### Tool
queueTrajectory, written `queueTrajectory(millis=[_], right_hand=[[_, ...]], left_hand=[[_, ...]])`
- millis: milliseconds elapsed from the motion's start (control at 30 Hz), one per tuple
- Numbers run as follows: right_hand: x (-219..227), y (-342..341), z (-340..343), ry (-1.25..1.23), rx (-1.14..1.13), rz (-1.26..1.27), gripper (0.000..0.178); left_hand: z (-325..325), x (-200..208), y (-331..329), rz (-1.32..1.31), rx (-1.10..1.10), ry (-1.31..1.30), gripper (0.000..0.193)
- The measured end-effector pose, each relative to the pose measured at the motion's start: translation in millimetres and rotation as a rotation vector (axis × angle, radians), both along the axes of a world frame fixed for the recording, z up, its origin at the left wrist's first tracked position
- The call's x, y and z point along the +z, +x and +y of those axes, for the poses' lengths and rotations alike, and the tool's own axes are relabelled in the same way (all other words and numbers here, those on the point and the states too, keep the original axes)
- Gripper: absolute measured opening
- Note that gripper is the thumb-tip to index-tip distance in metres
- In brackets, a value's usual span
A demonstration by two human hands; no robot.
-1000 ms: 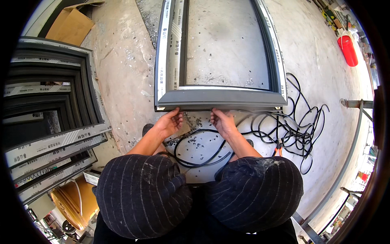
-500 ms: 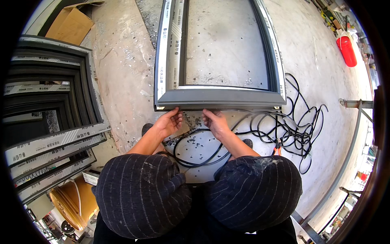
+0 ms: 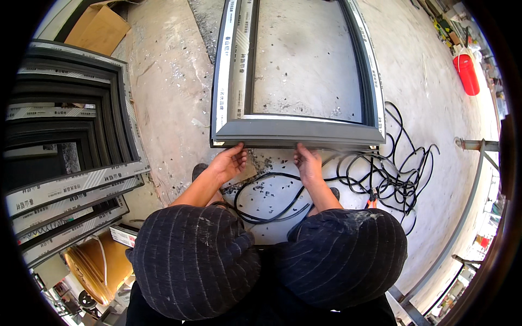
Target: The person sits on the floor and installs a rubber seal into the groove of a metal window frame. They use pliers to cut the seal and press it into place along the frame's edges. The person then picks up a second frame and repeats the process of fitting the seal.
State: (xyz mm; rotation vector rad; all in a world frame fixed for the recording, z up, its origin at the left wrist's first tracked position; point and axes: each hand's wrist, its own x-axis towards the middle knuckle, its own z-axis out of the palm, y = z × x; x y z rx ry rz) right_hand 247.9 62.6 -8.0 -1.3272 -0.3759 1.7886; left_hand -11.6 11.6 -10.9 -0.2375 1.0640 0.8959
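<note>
A dark grey window frame with white protective film lies ahead of me, its near edge facing me. My left hand is at the near left corner, thumb against that edge and fingers curled; whatever they pinch is hidden. Farther right along the same edge, my right hand has its thumb and fingers closed at the underside, where a thin black rubber strip appears to run. Black strip lies in tangled loops on the floor to the right, and more of it curves between my feet.
Several film-covered frames are stacked at the left, above a yellow-brown roll. Orange-handled pliers lie by the tangle. A cardboard box stands far left, a red bucket far right. Dark crumbs litter the floor.
My right hand has slid rightward along the frame's near edge, widening the gap between my hands. My left hand stays by the left corner. The whole view has shifted slightly.
</note>
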Motion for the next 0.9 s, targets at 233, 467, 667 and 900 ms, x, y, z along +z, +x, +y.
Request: queueTrajectory(millis=[233, 467, 667, 900], right_hand=[[1.7, 14.1, 1.7, 0.000, -0.101, -0.091, 0.022], [-5.1, 25.2, 2.4, 0.042, -0.126, -0.152, 0.028], [-1.9, 32.1, 2.7, 0.059, -0.168, -0.349, 0.035], [-5.8, 45.7, 1.5, 0.103, -0.328, -0.466, 0.040]], left_hand=[[0.5, 0.4, -0.6, 0.002, -0.014, 0.004, 0.021], [-1.5, 4.6, -2.3, 0.003, -0.019, 0.019, 0.022], [-1.2, 0.7, -3.0, -0.005, -0.013, 0.015, 0.021], [-1.9, -0.8, -4.4, -0.027, -0.003, 0.008, 0.018]])
